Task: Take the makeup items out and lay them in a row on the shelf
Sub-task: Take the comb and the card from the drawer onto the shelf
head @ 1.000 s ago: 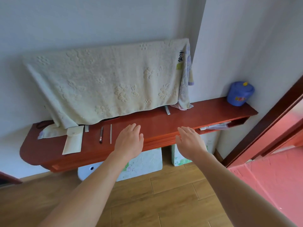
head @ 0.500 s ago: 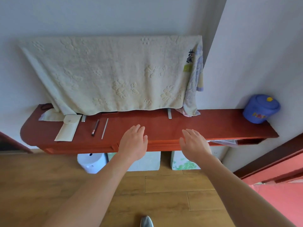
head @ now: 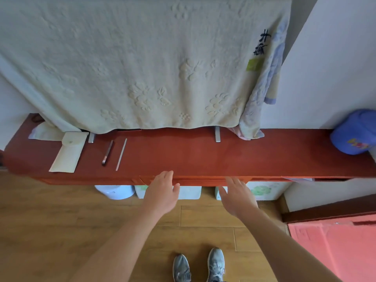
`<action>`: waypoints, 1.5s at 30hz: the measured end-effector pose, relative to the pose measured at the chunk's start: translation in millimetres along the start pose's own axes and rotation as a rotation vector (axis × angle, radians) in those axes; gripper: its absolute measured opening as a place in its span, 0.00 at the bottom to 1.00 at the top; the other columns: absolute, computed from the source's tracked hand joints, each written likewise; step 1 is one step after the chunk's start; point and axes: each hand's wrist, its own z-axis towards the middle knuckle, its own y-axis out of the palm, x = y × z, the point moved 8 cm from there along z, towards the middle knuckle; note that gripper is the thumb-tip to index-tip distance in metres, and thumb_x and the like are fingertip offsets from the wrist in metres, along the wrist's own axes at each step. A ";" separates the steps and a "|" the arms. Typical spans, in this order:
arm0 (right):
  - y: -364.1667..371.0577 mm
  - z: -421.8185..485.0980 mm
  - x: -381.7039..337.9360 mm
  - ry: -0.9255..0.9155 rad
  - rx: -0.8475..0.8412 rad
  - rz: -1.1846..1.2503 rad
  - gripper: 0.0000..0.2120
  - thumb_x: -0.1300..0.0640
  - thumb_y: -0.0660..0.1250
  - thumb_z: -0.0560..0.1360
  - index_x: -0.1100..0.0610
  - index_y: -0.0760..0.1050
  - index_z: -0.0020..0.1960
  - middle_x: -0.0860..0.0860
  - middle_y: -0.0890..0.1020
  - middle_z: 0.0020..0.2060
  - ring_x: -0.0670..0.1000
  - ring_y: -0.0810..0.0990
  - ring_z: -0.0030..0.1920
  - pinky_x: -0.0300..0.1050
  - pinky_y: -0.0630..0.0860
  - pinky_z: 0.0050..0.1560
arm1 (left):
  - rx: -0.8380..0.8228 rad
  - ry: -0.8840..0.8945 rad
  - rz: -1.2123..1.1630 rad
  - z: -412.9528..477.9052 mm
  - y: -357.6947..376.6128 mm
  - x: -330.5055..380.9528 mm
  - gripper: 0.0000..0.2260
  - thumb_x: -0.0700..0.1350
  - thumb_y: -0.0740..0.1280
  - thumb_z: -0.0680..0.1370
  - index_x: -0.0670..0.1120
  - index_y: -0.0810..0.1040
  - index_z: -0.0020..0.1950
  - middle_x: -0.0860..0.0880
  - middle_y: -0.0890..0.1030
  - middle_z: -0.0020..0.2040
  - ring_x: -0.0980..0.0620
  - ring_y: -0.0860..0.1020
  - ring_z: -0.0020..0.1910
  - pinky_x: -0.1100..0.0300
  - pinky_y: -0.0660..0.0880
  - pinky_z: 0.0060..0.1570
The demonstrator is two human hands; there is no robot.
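Shelf (head: 223, 155) cut off at right, blue tub (head: 353, 133) cropped

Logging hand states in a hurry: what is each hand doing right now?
Left hand: open, holding nothing, near the front edge of the shelf.
Right hand: open, holding nothing.

One wide-angle camera on the person's head looked steeply down and forward from close before the red shelf (head: 203, 155), which crossed mid-frame. The person's shoes (head: 216, 263) showed at the near edge; the frame's edges seemed bent by the lens.
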 end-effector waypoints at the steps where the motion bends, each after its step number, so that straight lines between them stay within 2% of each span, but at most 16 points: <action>1: 9.5 8.2 5.0 0.008 -0.023 0.012 0.19 0.45 0.52 0.81 0.55 0.68 0.65 0.52 0.74 0.61 0.55 0.70 0.63 0.50 0.69 0.61 | -0.014 -0.044 -0.022 4.6 10.4 -5.6 0.24 0.53 0.56 0.83 0.44 0.61 0.77 0.48 0.67 0.74 0.49 0.66 0.73 0.53 0.67 0.68; 6: 63.9 44.2 33.1 0.080 -0.152 0.050 0.21 0.42 0.54 0.80 0.57 0.68 0.63 0.54 0.75 0.60 0.56 0.73 0.61 0.52 0.72 0.55 | -0.057 -0.272 -0.154 21.5 67.4 -33.7 0.28 0.58 0.61 0.80 0.43 0.65 0.75 0.46 0.72 0.71 0.48 0.71 0.70 0.53 0.70 0.66; 13: 128.2 83.0 69.3 0.225 -0.180 0.219 0.33 0.36 0.57 0.78 0.61 0.65 0.69 0.57 0.78 0.60 0.59 0.75 0.62 0.50 0.72 0.56 | -0.047 -0.545 -0.487 50.7 137.7 -56.5 0.41 0.62 0.69 0.75 0.39 0.59 0.77 0.42 0.75 0.69 0.46 0.74 0.66 0.57 0.72 0.59; 15: 142.9 92.6 79.4 0.289 -0.172 0.297 0.35 0.35 0.58 0.76 0.63 0.66 0.68 0.57 0.80 0.54 0.59 0.77 0.58 0.50 0.72 0.51 | -0.036 -0.587 -0.523 61.3 153.4 -60.7 0.43 0.62 0.71 0.73 0.35 0.60 0.76 0.40 0.77 0.65 0.44 0.76 0.64 0.59 0.72 0.54; 17: 156.6 101.0 87.1 0.327 -0.160 0.379 0.35 0.34 0.60 0.75 0.65 0.68 0.64 0.54 0.79 0.45 0.59 0.78 0.53 0.48 0.70 0.45 | -0.013 -0.624 -0.549 71.3 166.9 -67.5 0.46 0.64 0.71 0.71 0.31 0.61 0.73 0.39 0.82 0.54 0.42 0.80 0.57 0.60 0.73 0.45; 19: 168.8 108.4 91.9 0.369 -0.144 0.472 0.32 0.36 0.62 0.75 0.65 0.71 0.60 0.54 0.80 0.51 0.59 0.78 0.55 0.46 0.69 0.45 | -0.008 -0.665 -0.595 77.8 178.1 -73.3 0.50 0.68 0.70 0.68 0.24 0.63 0.67 0.34 0.81 0.44 0.38 0.81 0.48 0.66 0.68 0.32; 21: 179.0 112.8 92.5 0.394 -0.142 0.562 0.29 0.37 0.63 0.75 0.64 0.73 0.56 0.55 0.79 0.61 0.57 0.78 0.57 0.44 0.68 0.45 | -0.023 -0.669 -0.628 82.1 188.4 -73.6 0.47 0.62 0.71 0.71 0.18 0.63 0.61 0.30 0.78 0.44 0.35 0.79 0.48 0.71 0.66 0.31; 24: 191.3 115.5 91.2 0.494 -0.143 0.751 0.32 0.35 0.65 0.74 0.59 0.69 0.65 0.52 0.82 0.56 0.55 0.80 0.52 0.45 0.71 0.45 | -0.049 -0.668 -0.718 83.7 201.1 -66.0 0.37 0.56 0.73 0.74 0.27 0.68 0.67 0.32 0.81 0.53 0.40 0.80 0.56 0.76 0.67 0.49; 26: 197.3 117.3 89.8 0.536 -0.118 0.863 0.28 0.37 0.66 0.74 0.56 0.67 0.63 0.49 0.82 0.46 0.51 0.79 0.42 0.44 0.72 0.38 | 0.019 -0.731 -0.896 80.6 210.0 -66.7 0.41 0.58 0.77 0.69 0.37 0.66 0.73 0.41 0.80 0.61 0.49 0.79 0.59 0.71 0.72 0.55; 28: 202.4 119.5 89.8 0.565 -0.086 0.946 0.24 0.42 0.67 0.75 0.58 0.67 0.61 0.48 0.82 0.41 0.49 0.78 0.39 0.43 0.72 0.37 | 0.093 -0.744 -0.980 80.9 213.3 -66.2 0.49 0.66 0.76 0.62 0.40 0.66 0.74 0.46 0.78 0.65 0.54 0.78 0.61 0.67 0.73 0.59; 30: 210.6 120.0 89.8 0.603 -0.076 1.062 0.25 0.43 0.68 0.74 0.59 0.68 0.63 0.47 0.84 0.46 0.48 0.80 0.47 0.47 0.77 0.49 | 0.128 -0.723 -1.021 83.6 216.1 -65.7 0.54 0.68 0.75 0.63 0.38 0.59 0.76 0.49 0.76 0.65 0.56 0.77 0.62 0.72 0.72 0.53; 33: 215.4 119.9 90.1 0.602 -0.038 1.163 0.18 0.47 0.70 0.75 0.55 0.72 0.58 0.47 0.83 0.51 0.47 0.80 0.51 0.54 0.78 0.57 | 0.206 -0.801 -1.122 86.8 221.1 -76.6 0.48 0.49 0.78 0.71 0.42 0.47 0.78 0.49 0.71 0.66 0.52 0.76 0.64 0.66 0.72 0.43; 35: 216.2 119.4 89.7 0.598 -0.010 1.227 0.16 0.49 0.70 0.75 0.56 0.74 0.58 0.48 0.83 0.51 0.46 0.81 0.48 0.51 0.79 0.54 | 0.235 -0.758 -1.179 92.8 222.5 -81.0 0.44 0.44 0.78 0.71 0.46 0.52 0.77 0.48 0.73 0.67 0.49 0.76 0.64 0.67 0.73 0.44; 38: 216.7 120.5 87.6 0.592 0.020 1.311 0.17 0.51 0.70 0.76 0.59 0.74 0.60 0.49 0.82 0.48 0.44 0.79 0.42 0.45 0.78 0.48 | 0.310 -0.689 -1.264 97.8 225.2 -87.1 0.38 0.39 0.78 0.70 0.49 0.60 0.72 0.47 0.80 0.57 0.51 0.80 0.57 0.72 0.75 0.41; 41: 218.7 119.6 87.9 0.615 0.041 1.382 0.17 0.53 0.71 0.76 0.60 0.73 0.60 0.48 0.80 0.45 0.45 0.79 0.43 0.48 0.78 0.53 | 0.361 -0.637 -1.339 98.7 223.6 -83.4 0.35 0.37 0.78 0.70 0.51 0.63 0.70 0.48 0.79 0.44 0.53 0.80 0.45 0.71 0.75 0.40; 45: 217.9 118.6 87.1 0.616 0.061 1.440 0.15 0.54 0.71 0.76 0.58 0.72 0.59 0.47 0.80 0.47 0.45 0.79 0.46 0.50 0.77 0.56 | 0.388 -0.596 -1.398 97.4 221.9 -80.2 0.32 0.36 0.78 0.70 0.53 0.64 0.66 0.48 0.79 0.41 0.56 0.79 0.39 0.70 0.75 0.42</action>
